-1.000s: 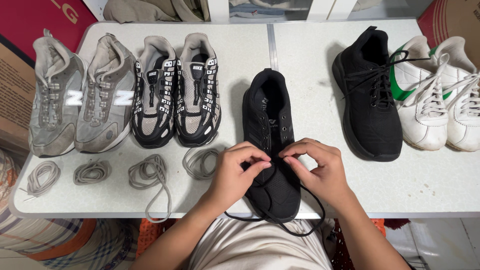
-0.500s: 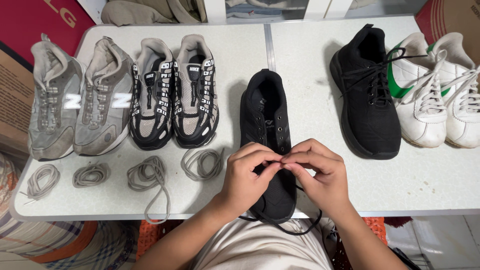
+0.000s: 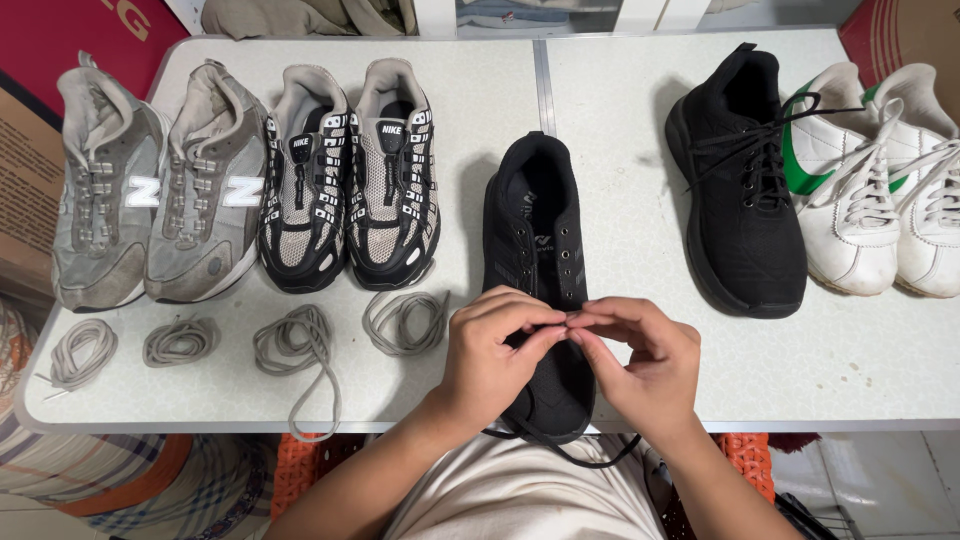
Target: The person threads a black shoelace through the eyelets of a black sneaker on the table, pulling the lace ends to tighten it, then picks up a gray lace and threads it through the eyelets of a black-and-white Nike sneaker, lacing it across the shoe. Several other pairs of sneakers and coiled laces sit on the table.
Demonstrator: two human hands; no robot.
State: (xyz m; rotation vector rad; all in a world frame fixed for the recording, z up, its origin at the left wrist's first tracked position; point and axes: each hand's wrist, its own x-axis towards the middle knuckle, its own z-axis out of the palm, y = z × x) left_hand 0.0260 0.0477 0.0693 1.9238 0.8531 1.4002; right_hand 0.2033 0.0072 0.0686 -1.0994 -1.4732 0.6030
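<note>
Both hands cover the toe half of the black unlaced shoe (image 3: 540,240), so its lower eyelets are hidden. Whatever the left grip (image 3: 500,350) and right grip (image 3: 640,360) pinch between their meeting fingertips is too small to tell. Far right of the right grip, the outer white shoe (image 3: 930,200) is cut off by the edge.

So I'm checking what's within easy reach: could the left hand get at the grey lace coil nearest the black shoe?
Probably yes. The left hand sits just right of that grey lace coil, with only bare table between them. It is pinching the lace with the right hand over the black shoe, so it would have to let go.
</note>
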